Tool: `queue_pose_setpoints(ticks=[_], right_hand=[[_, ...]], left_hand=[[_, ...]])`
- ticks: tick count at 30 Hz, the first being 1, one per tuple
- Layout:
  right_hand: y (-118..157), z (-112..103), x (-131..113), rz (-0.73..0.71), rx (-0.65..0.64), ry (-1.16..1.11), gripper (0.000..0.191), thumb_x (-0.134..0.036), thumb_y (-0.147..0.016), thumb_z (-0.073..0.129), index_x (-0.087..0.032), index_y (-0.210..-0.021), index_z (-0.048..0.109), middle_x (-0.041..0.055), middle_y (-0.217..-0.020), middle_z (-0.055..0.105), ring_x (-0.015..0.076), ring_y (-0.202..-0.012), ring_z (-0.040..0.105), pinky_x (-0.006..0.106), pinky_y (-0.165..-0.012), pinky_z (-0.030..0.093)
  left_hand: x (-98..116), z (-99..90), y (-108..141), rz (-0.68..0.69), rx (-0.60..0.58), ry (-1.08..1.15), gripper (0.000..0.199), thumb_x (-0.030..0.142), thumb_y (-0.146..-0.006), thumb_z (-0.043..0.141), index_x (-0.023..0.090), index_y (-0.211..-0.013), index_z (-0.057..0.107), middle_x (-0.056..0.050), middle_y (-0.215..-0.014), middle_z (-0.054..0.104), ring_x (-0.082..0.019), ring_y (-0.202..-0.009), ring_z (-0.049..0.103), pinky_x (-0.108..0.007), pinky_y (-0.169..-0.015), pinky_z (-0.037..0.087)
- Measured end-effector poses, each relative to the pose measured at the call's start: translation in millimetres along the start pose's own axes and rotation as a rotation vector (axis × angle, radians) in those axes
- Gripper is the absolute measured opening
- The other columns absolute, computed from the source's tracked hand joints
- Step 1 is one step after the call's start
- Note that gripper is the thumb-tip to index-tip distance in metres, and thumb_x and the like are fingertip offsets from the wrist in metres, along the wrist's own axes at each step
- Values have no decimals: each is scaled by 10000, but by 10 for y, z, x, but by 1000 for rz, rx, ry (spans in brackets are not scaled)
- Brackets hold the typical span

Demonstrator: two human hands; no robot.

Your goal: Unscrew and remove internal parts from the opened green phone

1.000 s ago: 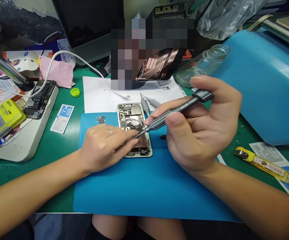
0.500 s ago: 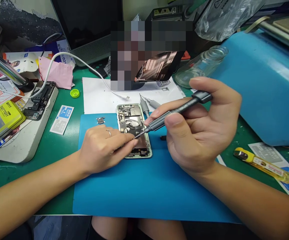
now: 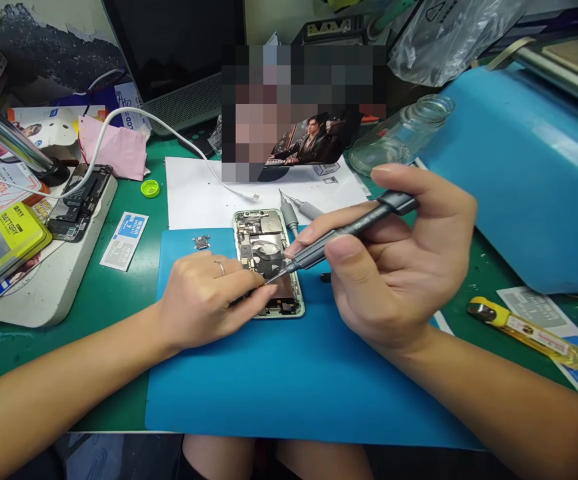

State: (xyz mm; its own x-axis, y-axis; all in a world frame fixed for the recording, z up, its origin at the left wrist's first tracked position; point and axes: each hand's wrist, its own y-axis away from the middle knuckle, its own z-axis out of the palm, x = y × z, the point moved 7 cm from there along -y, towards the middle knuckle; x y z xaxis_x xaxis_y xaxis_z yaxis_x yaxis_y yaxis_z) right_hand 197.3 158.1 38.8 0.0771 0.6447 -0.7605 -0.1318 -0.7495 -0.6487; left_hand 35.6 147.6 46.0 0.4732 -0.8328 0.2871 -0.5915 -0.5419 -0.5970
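An opened smartphone (image 3: 267, 247), its inner parts bare, lies on the blue mat (image 3: 269, 380). My right hand (image 3: 399, 260) is closed round a dark grey precision screwdriver (image 3: 353, 230), which slants down to the left. Its thin tip reaches between the thumb and forefinger of my left hand (image 3: 213, 297), over the lower half of the phone. These left fingers are pinched together; whatever they hold is too small or hidden. Part of the phone's lower left side is covered by this hand. A small metal part (image 3: 201, 241) lies on the mat left of the phone.
Two grey pen-like tools (image 3: 289, 215) lie just behind the phone on white paper (image 3: 193, 193), near a white cable (image 3: 169, 127). A propped screen (image 3: 313, 141) and a glass jar (image 3: 403, 133) stand farther back. At the right lies a yellow cutter (image 3: 529, 330).
My right hand and the screwdriver have shifted slightly left. The screwdriver tip and the left fingertips sit a little lower over the phone. The picture on the propped screen differs.
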Motion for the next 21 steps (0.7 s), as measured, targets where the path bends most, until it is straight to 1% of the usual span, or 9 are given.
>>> queue_pose_setpoints(ticks=[3, 5, 8, 11, 13, 15, 18, 21], right_hand=[[11, 10, -9, -5, -21, 80, 439, -295, -945, 665, -425, -1355, 575, 32, -1254, 651, 204, -801, 751, 321, -554, 651], [12, 11, -26, -11, -19, 97, 441, -280, -942, 669, -418, -1351, 581, 40, -1318, 624, 202, -807, 750, 321, -565, 654], [-2, 12, -49, -21, -10, 41, 443, -227, -929, 684, -404, -1329, 617, 28, -1349, 594, 176, -812, 743, 292, -572, 652], [-25, 6, -61, -59, -7, 18, 444, -209, -928, 694, -389, -1328, 625, 6, -1381, 568, 131, -787, 724, 258, -580, 650], [-35, -1, -66, -100, -15, 48, 454, -212, -934, 693, -374, -1351, 612, 3, -1384, 560, 113, -774, 710, 248, -597, 655], [-40, -6, -64, -131, -28, 80, 466, -212, -941, 689, -362, -1372, 598, 9, -1356, 568, 110, -770, 705, 248, -612, 659], [-43, -20, -62, -149, -30, 100, 462, -223, -948, 688, -364, -1377, 593, 13, -1318, 577, 112, -758, 705, 249, -605, 656], [-46, -22, -68, -148, -23, 108, 447, -230, -949, 692, -367, -1365, 602, 12, -1325, 577, 112, -760, 708, 247, -611, 656]], left_hand=[[-2, -5, 0, 3, 1, -3, 237, 255, -982, 646, 172, -774, 723, 48, -544, 587, -94, -474, 499, -278, -508, 340], [-1, -7, -1, 5, 2, -4, 244, 257, -981, 649, 171, -764, 720, 47, -544, 587, -93, -472, 496, -280, -506, 338], [3, -9, -3, 5, 6, -3, 231, 257, -980, 652, 166, -781, 724, 42, -554, 604, -95, -476, 511, -282, -508, 339], [0, -7, 3, -4, 3, -1, 223, 307, -991, 652, 156, -848, 733, 33, -582, 643, -98, -489, 547, -276, -523, 365], [-4, -4, 11, -9, -4, -2, 220, 331, -994, 653, 151, -899, 735, 26, -603, 668, -100, -500, 571, -268, -541, 391], [-7, -3, 19, -11, -8, -16, 190, 315, -997, 646, 158, -931, 734, 27, -614, 684, -100, -504, 583, -261, -550, 404], [-7, -6, 24, -7, -1, -38, 154, 278, -995, 636, 176, -931, 732, 36, -608, 687, -98, -497, 582, -258, -540, 392], [-3, 0, 22, 0, 0, -31, 144, 246, -988, 635, 168, -916, 731, 37, -607, 684, -97, -494, 581, -266, -534, 383]])
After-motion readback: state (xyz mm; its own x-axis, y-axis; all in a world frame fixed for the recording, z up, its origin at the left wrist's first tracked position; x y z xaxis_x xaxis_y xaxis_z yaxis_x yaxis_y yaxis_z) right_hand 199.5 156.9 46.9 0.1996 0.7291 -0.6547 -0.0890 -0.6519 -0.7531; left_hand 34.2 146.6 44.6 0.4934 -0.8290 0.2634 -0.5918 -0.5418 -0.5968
